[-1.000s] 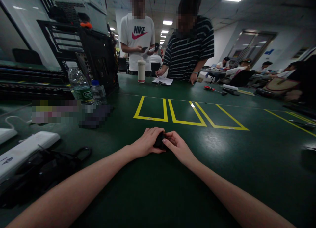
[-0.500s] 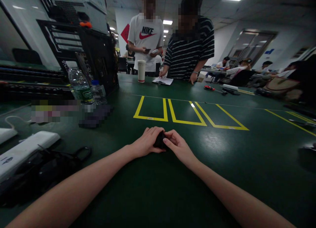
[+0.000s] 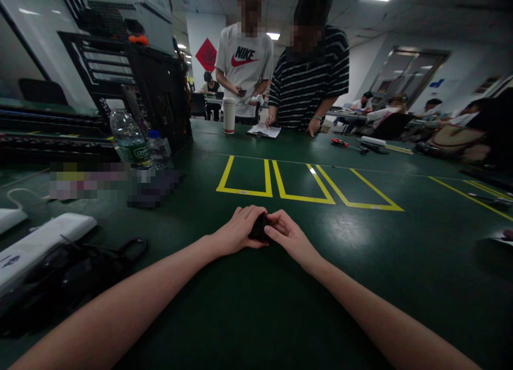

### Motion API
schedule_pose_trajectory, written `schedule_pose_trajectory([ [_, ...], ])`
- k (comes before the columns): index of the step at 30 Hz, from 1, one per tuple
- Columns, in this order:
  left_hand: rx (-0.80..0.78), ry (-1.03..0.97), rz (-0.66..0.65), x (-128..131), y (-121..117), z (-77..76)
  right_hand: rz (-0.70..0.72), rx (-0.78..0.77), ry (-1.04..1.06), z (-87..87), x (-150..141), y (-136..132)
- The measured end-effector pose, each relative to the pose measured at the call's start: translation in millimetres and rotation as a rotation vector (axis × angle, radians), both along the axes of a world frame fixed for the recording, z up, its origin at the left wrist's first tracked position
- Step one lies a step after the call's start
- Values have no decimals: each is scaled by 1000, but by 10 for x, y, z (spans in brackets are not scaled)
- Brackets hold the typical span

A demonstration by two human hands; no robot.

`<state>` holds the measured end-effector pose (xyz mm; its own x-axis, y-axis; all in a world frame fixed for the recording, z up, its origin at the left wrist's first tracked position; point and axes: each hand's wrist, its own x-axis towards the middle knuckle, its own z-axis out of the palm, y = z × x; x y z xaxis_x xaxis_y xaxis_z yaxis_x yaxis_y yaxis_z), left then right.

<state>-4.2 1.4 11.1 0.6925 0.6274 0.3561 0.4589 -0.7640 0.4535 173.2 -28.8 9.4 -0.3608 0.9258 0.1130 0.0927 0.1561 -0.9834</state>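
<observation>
A small, black, compact object is being gripped on or just above the smooth, dark green tabletop, spanned by the left hand, held rightward by the bent fingers of the right hand; both bare forearms are being angled inward.

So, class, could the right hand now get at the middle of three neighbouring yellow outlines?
Probably yes: the middle outline lies just beyond the right hand, with nothing seen between them, though that hand appears to touch a small black object.
</observation>
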Motion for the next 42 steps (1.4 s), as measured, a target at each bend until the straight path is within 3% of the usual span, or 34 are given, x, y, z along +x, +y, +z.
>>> schedule_pose_trajectory([
  [6,-5,17,-3,-4,-9,39,-53,-34,-36,-26,2,35],
  [12,-2,17,18,12,-8,29,45,-36,1,-12,30,30],
  [24,-14,30,5,6,-22,66,-13,-50,-22,-22,17,29],
  [32,-8,9,21,12,-9,23,52,-43,-22,10,28,7],
  [42,17,18,13,17,-4,14,-37,-60,-22,-25,-8,25],
])
